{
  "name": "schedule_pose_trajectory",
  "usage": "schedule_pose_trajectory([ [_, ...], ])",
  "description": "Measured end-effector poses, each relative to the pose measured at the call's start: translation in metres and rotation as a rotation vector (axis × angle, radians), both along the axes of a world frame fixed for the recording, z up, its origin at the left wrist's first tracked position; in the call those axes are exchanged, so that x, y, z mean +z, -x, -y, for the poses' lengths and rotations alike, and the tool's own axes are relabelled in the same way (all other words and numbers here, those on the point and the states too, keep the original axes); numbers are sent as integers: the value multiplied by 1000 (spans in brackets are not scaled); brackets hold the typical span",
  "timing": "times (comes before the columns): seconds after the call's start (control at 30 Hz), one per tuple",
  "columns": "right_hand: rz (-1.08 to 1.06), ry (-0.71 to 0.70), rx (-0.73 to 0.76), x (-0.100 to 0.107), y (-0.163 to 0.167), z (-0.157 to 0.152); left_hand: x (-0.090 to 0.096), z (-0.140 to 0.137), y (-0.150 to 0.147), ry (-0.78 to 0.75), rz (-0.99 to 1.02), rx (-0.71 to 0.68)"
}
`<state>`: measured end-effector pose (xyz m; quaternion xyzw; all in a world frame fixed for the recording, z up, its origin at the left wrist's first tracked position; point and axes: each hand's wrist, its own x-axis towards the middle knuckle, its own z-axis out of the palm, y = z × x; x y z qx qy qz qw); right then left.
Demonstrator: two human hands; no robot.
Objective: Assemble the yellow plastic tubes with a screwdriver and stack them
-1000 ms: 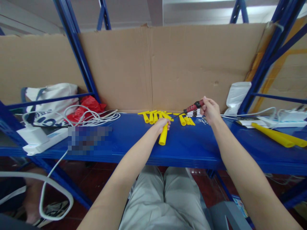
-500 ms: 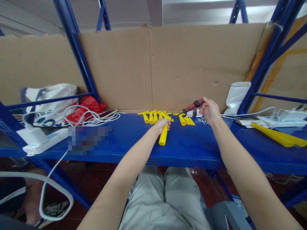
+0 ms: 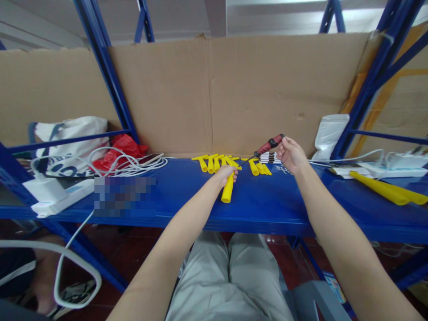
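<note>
Left grip [image 3: 228,173] holds a yellow tube [image 3: 227,191]; right grip [image 3: 292,154] pinches a screwdriver [image 3: 268,146] by its end (lightly, perhaps): sideways pressure could make it slip.

Between left hand [image 3: 227,175] and right hand [image 3: 292,154] sits a screwdriver [image 3: 264,148] — shelf [image 3: 270,200] beneath, cardboard [image 3: 261,89] behind.

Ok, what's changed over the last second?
The screwdriver tilted up slightly, its handle end shifting a little left with the right hand. Nothing visibly taken or let go. The left hand stays around the yellow cone; the cones behind lie as before.
</note>
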<state>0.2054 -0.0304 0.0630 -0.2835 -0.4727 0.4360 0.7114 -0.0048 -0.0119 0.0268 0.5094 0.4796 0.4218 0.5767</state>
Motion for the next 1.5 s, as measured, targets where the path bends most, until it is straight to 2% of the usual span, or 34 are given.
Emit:
schedule_pose_trajectory([
  [0.27, -33, 27, -136, -2, -1, -5, 0, 0, 0, 10, -19, -9],
  [0.37, -21, 26, -113, -2, -1, -4, 0, -1, 0, 11, -17, -9],
  [0.53, -19, 57, 49, 1, -2, 1, -1, -1, -1, 3, -8, 0],
  [0.6, -17, 57, 63, 2, -2, 3, -1, -1, -1, 3, -8, 1],
  [0.8, 15, 33, 0, 1, 0, 4, 0, 0, 0, -4, -17, 0],
  [1.03, 18, 84, -95, -2, -2, -3, -1, -1, -1, -1, -10, 2],
  [1.3, 61, 45, -55, -1, -1, 1, -1, -2, 0, -6, 11, -5],
  [1.5, 77, 30, -82, -2, -1, -1, -1, -1, 0, -6, -2, 3],
])
